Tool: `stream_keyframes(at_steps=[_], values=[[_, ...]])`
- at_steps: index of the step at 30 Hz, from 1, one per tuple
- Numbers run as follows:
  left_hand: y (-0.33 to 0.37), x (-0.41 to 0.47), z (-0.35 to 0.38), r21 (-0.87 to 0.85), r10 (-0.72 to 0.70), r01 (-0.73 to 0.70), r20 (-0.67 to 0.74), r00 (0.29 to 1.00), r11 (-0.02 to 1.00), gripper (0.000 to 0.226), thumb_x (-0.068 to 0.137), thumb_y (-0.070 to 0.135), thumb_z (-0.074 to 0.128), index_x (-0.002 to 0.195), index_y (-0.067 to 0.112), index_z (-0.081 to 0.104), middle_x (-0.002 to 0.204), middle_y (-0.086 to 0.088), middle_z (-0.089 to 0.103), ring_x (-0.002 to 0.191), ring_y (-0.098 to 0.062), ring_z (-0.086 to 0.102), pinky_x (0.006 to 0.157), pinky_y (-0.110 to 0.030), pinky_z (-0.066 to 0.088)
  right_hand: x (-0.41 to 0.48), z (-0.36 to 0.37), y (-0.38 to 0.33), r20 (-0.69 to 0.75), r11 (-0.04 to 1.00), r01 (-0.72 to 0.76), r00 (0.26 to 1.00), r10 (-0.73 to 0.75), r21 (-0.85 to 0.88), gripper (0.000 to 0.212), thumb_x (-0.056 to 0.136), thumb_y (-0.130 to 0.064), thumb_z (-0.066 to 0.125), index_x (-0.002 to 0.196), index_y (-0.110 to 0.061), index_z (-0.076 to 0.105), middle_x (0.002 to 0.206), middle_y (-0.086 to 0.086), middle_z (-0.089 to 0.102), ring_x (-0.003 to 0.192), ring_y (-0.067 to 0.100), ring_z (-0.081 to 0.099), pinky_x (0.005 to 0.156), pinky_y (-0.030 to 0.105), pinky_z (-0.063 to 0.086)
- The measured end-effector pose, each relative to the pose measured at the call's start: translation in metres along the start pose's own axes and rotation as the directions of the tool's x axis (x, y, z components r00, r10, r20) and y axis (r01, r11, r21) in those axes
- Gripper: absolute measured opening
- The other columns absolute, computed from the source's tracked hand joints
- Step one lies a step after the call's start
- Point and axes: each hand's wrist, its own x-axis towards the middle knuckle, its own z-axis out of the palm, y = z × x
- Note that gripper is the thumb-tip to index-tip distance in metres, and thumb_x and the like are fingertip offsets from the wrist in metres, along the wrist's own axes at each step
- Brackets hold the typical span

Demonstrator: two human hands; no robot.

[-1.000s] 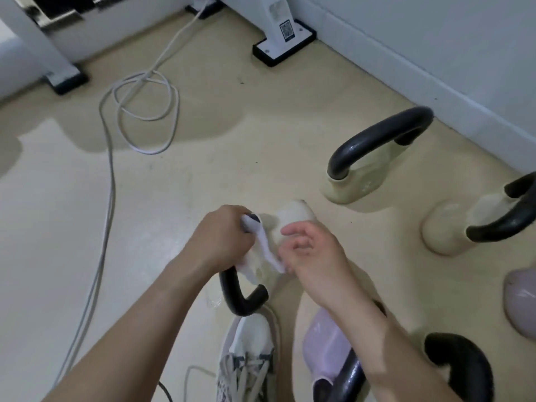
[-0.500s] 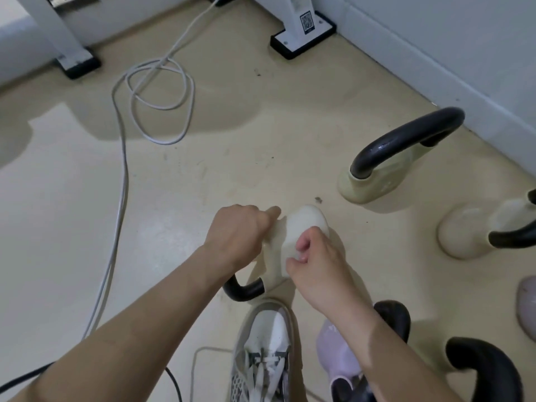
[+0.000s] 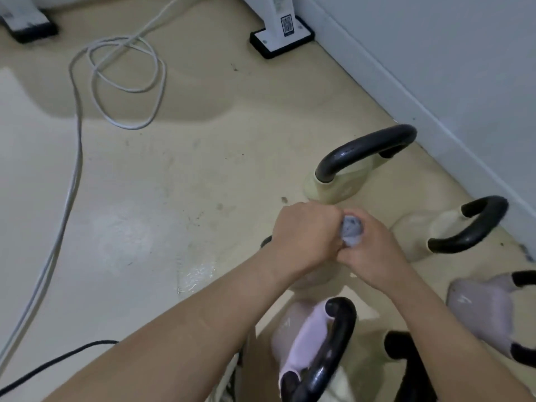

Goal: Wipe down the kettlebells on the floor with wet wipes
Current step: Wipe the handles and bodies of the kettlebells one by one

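Both hands meet over a cream kettlebell (image 3: pixel 311 281) that lies on the floor, mostly hidden beneath them. A bunched pale wet wipe (image 3: pixel 439 235) shows between the two fists. My left hand (image 3: pixel 304 236) grips the wipe from the left, and my right hand (image 3: pixel 374 250) grips it from the right. Several more kettlebells with black handles stand around: a cream one (image 3: pixel 342 184) beyond my hands, another cream one (image 3: pixel 429 230) to the right, a lilac one (image 3: pixel 301 343) near me, and a lilac one (image 3: pixel 481 309) at the right edge.
A white cable (image 3: pixel 121 82) coils on the beige floor at the upper left, and a black cable (image 3: pixel 52 364) crosses the lower left. A white equipment foot on a black pad (image 3: pixel 282 36) stands by the grey wall (image 3: pixel 435 68). A wet patch (image 3: pixel 194 278) glistens left of my forearm.
The view has shifted left and down. My hands have closed together, bunching the wipe between them, and now cover the cream kettlebell's body that showed before.
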Motion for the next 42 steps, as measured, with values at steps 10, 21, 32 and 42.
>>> stream_keyframes(at_steps=[10, 21, 32, 42], values=[[-0.028, -0.06, 0.032, -0.447, 0.023, -0.022, -0.004, 1.0, 0.894, 0.031, 0.077, 0.027, 0.066, 0.064, 0.029, 0.038, 0.055, 0.005, 0.05, 0.053, -0.012, 0.048, 0.052, -0.026, 0.032, -0.03, 0.024, -0.016, 0.251, 0.499, 0.475, 0.857, -0.451, -0.725, 0.064, 0.044, -0.01, 0.076, 0.106, -0.01, 0.062, 0.078, 0.004, 0.066, 0.069, 0.025, 0.066, 0.063, 0.034, 0.048], [-0.02, -0.071, 0.037, -0.473, -0.007, -0.058, -0.135, 0.991, 0.879, 0.04, 0.076, 0.021, 0.056, 0.112, 0.037, 0.047, 0.093, 0.012, 0.065, 0.078, -0.011, 0.057, 0.07, -0.026, 0.044, 0.002, 0.005, 0.049, -0.077, 0.737, 0.461, 0.821, -0.566, -0.495, 0.034, 0.059, -0.027, 0.047, 0.085, -0.016, 0.067, 0.067, -0.001, 0.065, 0.064, 0.02, 0.053, 0.057, 0.033, 0.038], [-0.028, -0.061, 0.045, -0.638, -0.016, 0.096, 0.13, 0.991, 0.764, 0.061, 0.064, 0.025, 0.076, 0.121, 0.03, 0.052, 0.105, 0.006, 0.054, 0.099, -0.005, 0.053, 0.086, -0.015, 0.042, -0.011, 0.003, 0.033, 0.004, 0.818, 0.349, 0.92, -0.391, -0.457, 0.012, 0.061, -0.026, 0.06, 0.067, -0.019, 0.052, 0.068, -0.002, 0.06, 0.069, 0.026, 0.056, 0.059, 0.033, 0.039], [-0.039, -0.085, 0.063, -0.555, -0.047, 0.058, 0.033, 0.998, 0.83, 0.019, 0.075, 0.022, 0.055, 0.089, 0.033, 0.049, 0.08, 0.012, 0.057, 0.072, -0.003, 0.054, 0.064, -0.021, 0.042, -0.015, 0.036, -0.012, 0.32, 0.363, 0.6, 0.739, -0.594, -0.713, 0.002, 0.061, -0.017, 0.061, 0.063, -0.018, 0.059, 0.051, -0.001, 0.052, 0.043, 0.022, 0.052, 0.046, 0.027, 0.036]])
